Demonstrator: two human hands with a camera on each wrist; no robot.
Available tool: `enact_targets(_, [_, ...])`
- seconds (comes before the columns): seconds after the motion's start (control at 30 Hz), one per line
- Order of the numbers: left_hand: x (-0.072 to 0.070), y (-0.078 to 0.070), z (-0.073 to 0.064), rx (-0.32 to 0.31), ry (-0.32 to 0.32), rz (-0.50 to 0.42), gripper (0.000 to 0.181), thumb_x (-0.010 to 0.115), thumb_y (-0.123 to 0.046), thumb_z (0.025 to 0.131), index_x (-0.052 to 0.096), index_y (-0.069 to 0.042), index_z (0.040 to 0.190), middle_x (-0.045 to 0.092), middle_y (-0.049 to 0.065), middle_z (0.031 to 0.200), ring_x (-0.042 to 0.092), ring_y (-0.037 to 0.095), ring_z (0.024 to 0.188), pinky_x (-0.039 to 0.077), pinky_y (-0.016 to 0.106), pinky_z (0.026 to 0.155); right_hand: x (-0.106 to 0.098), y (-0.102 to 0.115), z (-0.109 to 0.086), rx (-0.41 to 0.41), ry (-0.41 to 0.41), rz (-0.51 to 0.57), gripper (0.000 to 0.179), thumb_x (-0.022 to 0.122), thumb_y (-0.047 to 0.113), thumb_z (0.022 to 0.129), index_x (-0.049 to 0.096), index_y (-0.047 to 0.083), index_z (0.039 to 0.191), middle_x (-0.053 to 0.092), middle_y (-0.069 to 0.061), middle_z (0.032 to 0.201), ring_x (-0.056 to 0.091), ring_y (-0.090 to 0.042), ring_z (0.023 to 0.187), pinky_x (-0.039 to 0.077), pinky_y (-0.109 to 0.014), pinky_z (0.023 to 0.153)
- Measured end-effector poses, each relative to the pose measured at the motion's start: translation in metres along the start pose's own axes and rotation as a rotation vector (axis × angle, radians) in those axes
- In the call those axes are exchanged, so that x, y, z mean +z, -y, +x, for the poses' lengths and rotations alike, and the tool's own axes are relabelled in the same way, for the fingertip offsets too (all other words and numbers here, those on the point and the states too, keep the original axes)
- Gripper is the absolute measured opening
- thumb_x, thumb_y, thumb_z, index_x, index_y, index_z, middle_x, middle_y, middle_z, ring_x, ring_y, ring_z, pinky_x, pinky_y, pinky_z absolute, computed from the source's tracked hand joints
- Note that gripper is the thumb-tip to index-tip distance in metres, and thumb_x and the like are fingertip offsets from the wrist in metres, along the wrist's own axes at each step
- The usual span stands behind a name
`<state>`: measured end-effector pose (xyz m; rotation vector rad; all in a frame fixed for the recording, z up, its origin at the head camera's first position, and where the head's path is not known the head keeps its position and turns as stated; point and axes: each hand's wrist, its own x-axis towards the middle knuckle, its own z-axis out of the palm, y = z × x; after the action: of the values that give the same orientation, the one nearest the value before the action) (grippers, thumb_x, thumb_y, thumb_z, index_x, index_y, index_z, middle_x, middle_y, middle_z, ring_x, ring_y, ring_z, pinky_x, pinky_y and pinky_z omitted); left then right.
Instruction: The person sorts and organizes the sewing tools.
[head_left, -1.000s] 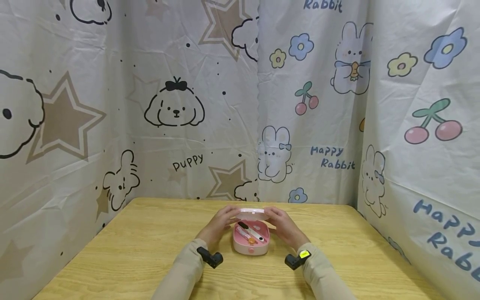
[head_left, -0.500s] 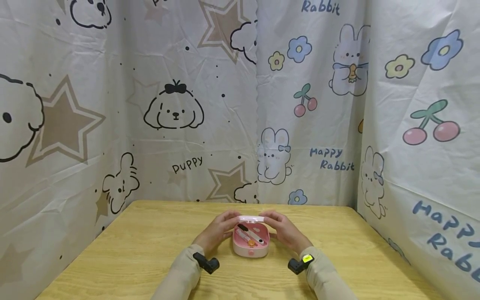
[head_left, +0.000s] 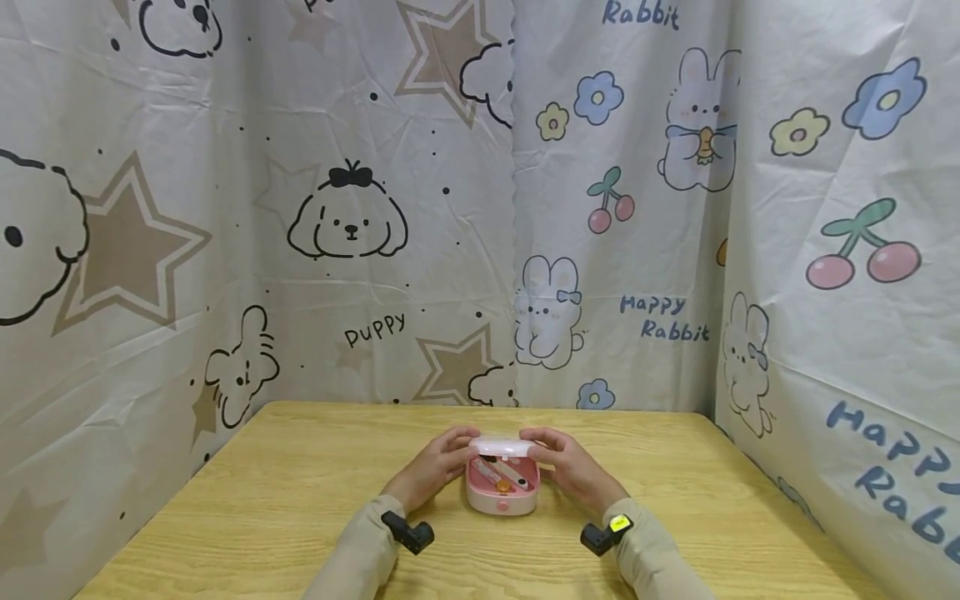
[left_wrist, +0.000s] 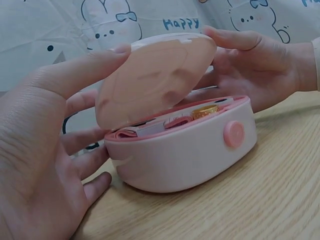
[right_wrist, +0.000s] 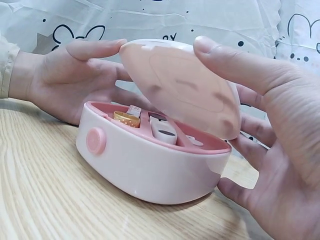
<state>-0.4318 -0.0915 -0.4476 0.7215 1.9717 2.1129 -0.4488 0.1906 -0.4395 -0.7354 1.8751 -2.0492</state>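
Note:
A small white and pink box (head_left: 502, 504) with a round pink front button (right_wrist: 96, 141) stands on the table, its hinged lid (head_left: 502, 447) tilted partway up. My left hand (head_left: 431, 468) holds the lid's left edge, thumb on the rim and fingers behind it. On the opposite edge my right hand (head_left: 579, 472) grips likewise. Lower fingers of both hands reach down beside the box wall. Inside lie a gold dotted roll (right_wrist: 127, 119), a white tool (right_wrist: 164, 133) with a dark oval mark, and a pink-and-white item (left_wrist: 177, 121). The lid hides part of the contents.
The box stands on a light wooden table (head_left: 300, 492). Printed cloth curtains (head_left: 390, 275) rise behind the table and along both sides. Each sleeved wrist carries a black camera, the left camera (head_left: 408, 533) and the right camera (head_left: 606, 535).
Both hands have swung the lid forward and down, so it covers more of the contents. The box looks slightly lower in view, as does the backdrop.

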Motion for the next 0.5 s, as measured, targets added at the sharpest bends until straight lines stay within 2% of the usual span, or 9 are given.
enact_targets(0.13, [-0.0009,0.0013,-0.0007,-0.003,0.006,-0.01,0.052,0.062,-0.017,0.105,0.041,0.006,0.146,0.044,0.024,0.149,0.049,0.027,0.13,0.033,0.049,0.117,0.0012,0.0004,-0.0035,0.002,0.001,0.004,0.032,0.064,0.012,0.102,0.06,0.002,0.132,0.04,-0.017,0.15,0.054,-0.024,0.122,0.044,-0.045,0.106])
enact_targets(0.2, [-0.0017,0.0027,0.0,0.0,0.01,-0.011,0.05,0.062,-0.015,0.104,0.042,0.005,0.145,0.042,0.025,0.15,0.049,0.027,0.131,0.032,0.049,0.117,0.0013,-0.0005,-0.0047,0.003,-0.005,0.011,0.032,0.066,0.01,0.101,0.061,0.003,0.131,0.039,-0.017,0.152,0.053,-0.025,0.124,0.044,-0.044,0.106])
enact_targets(0.37, [-0.0038,0.0053,0.0003,0.003,0.018,-0.001,0.048,0.065,-0.013,0.103,0.045,0.004,0.143,0.038,0.025,0.153,0.048,0.027,0.133,0.032,0.048,0.118,0.0,-0.0047,-0.0059,0.004,-0.003,0.002,0.037,0.067,0.007,0.099,0.059,-0.001,0.134,0.023,-0.026,0.163,0.043,-0.027,0.135,0.043,-0.039,0.108])
enact_targets(0.5, [-0.0045,0.0059,-0.0008,0.008,0.034,0.008,0.049,0.067,-0.012,0.101,0.046,0.004,0.142,0.037,0.025,0.155,0.048,0.028,0.133,0.035,0.045,0.116,-0.0006,-0.0077,-0.0064,0.0,-0.001,-0.019,0.039,0.069,0.005,0.097,0.059,-0.001,0.133,0.019,-0.028,0.165,0.033,-0.033,0.143,0.043,-0.034,0.108])
